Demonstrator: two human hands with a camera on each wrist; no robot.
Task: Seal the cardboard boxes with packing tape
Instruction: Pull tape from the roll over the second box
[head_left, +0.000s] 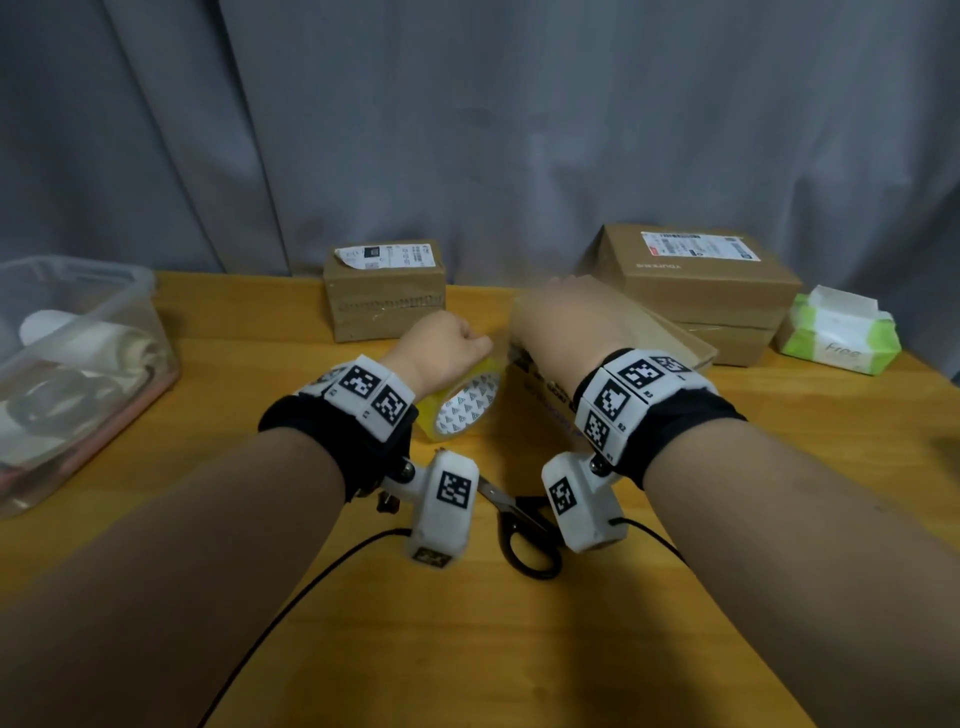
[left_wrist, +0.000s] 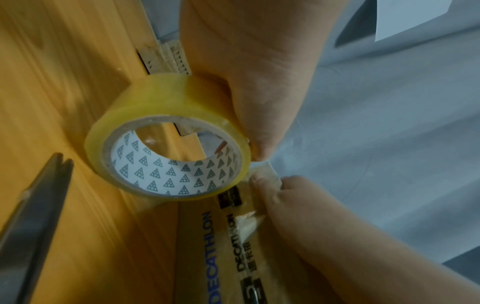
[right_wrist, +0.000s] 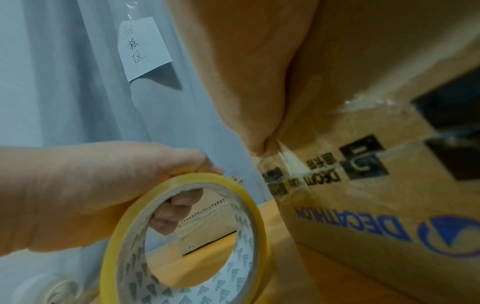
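Item one: tape roll (head_left: 464, 399), yellowish clear packing tape on a white core printed with small triangles, at the centre of the head view, standing on edge just above the bench (head_left: 260, 597); your left hand (head_left: 441, 345) curls round it, fingers through the core as the right wrist view shows. Item two: branded box (head_left: 540, 400), brown cardboard with blue lettering, immediately right of the roll in the head view and largely hidden under your right hand (head_left: 563, 325). That hand's fingertips (left_wrist: 262, 183) pinch or press the free tape end (left_wrist: 267, 171) at the box's near upper edge, at centre right of the left wrist view; which of the two the views do not settle. Relation that matters: the roll sits left of the anchored end, almost touching it, and the box's seam, already carrying old printed tape, appears to run away from that edge across the top. Judgement: the strip has barely begun, so the roll must travel along that seam line while your right hand pins the end. Item three: scissors (head_left: 524, 525), black handles, on the bench below both wrists, about level between them. Item four: two more boxes, small labelled box (head_left: 384, 293) at upper centre and large labelled box (head_left: 706, 280) at upper right.
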